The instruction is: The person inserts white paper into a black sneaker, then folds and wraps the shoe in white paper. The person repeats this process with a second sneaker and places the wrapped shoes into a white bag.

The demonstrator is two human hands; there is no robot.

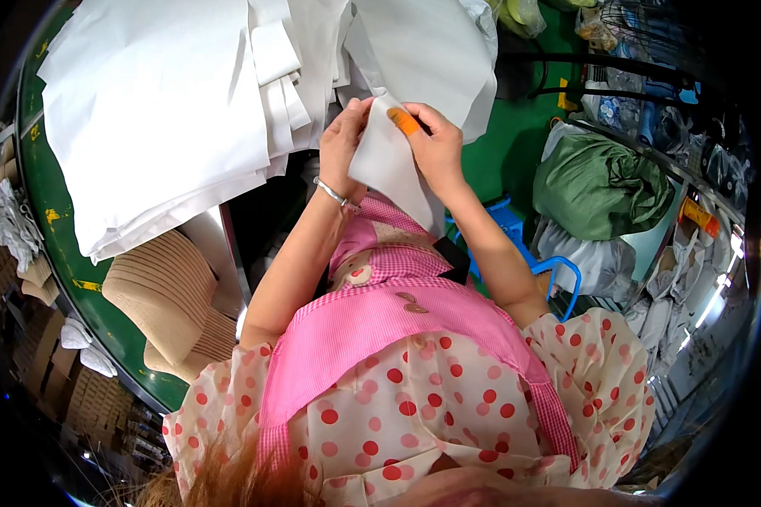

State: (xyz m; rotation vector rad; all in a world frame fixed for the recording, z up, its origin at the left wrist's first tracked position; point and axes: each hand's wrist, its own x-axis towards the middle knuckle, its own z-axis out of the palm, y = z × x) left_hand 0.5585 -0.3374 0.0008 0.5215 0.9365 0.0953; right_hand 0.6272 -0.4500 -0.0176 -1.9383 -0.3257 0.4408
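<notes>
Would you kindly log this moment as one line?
Left hand: holds flat white sheet-like piece | Right hand: holds same piece | Left side: stacked large white sheets | Right side: bulging dark-green bag

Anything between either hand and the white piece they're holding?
Nothing visible at the left hand: it grips the white piece directly. At the right hand, an orange covering sits at the thumb's end, over the piece; whether bare skin also touches there, can't tell.

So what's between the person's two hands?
In the head view, a white piece of material sits between the left hand and right hand, gripped by both.
</notes>
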